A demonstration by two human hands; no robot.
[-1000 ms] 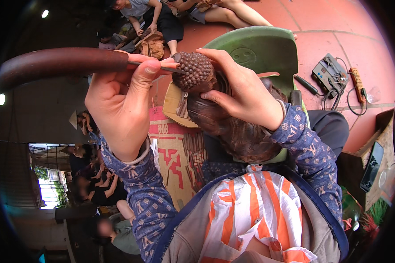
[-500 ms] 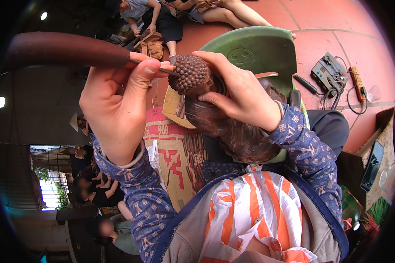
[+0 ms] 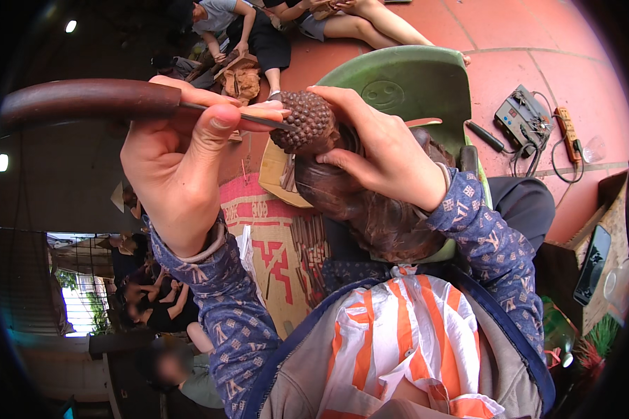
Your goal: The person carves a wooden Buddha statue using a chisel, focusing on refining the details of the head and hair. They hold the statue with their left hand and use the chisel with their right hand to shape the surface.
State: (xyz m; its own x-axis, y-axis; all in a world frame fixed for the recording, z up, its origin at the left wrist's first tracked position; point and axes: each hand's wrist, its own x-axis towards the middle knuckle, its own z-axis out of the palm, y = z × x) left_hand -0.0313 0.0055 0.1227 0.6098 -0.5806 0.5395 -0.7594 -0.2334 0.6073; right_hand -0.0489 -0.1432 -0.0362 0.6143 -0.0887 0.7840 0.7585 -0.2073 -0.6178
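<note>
A carved dark wooden statue [image 3: 377,220] leans across my lap, its knobbly head [image 3: 302,120] pointing up and left. My right hand [image 3: 388,150] is wrapped round the side of that head, thumb below and fingers above. In my left hand [image 3: 178,171] is a carving tool with a thick, dark, curved wooden handle [image 3: 94,101] that reaches out to the left. Its thin metal blade [image 3: 262,121] runs between thumb and fingers, and the tip meets the small round knobs on the head. The exact shape of the tip is too small to tell.
A green plastic chair [image 3: 416,77] stands behind the statue. Right of it lie a grey control box [image 3: 524,115] with cables and a power strip [image 3: 568,129]. Several thin tools [image 3: 309,244] rest on printed cardboard [image 3: 276,279]. A phone [image 3: 593,265] lies at right; people sit beyond.
My left hand and the tool have shifted slightly left and down, with more of the blade showing. The tip stays at the knobs. My right hand and the statue have barely moved.
</note>
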